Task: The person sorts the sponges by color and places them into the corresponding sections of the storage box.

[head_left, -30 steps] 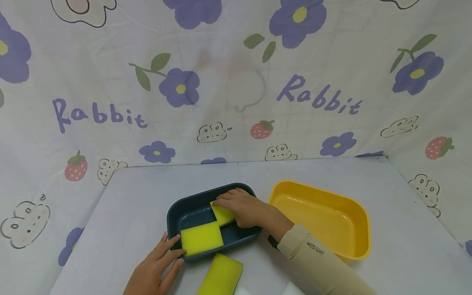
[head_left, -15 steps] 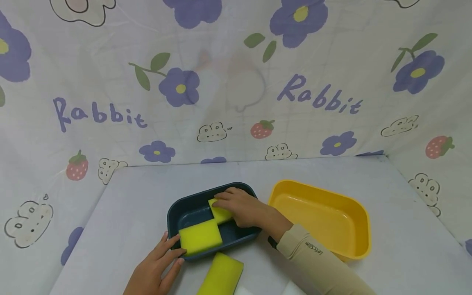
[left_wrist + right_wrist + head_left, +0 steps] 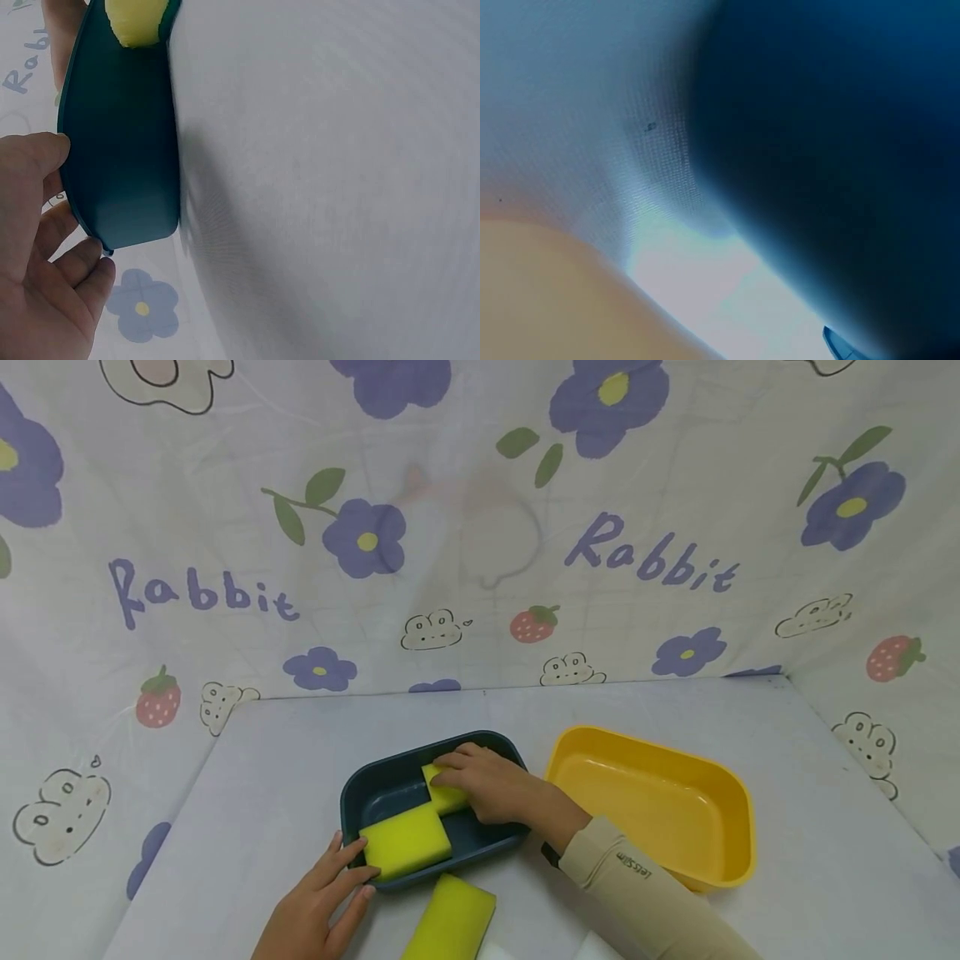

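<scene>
A dark teal plastic tray holds two yellow sponges. My right hand reaches in from the right and grips the rear sponge, its fingers bent over the top and hiding much of it. The front sponge lies flat along the near left side, one corner meeting the rear one. At the tray's left end, my left hand holds the rim between thumb and fingers, with fingertips at the front sponge's edge. In the left wrist view, the thumb lies on the outer side of the tray wall.
A yellow plastic tray stands at the right, behind the right sleeve. A third sponge lies on the white table in front of the teal tray. White pieces show at the bottom edge. A printed curtain encloses the back and sides.
My right hand and the rear sponge have shifted slightly left. The front sponge has slid a little left and turned slightly toward my left fingertips. My left hand has stayed at the rim.
</scene>
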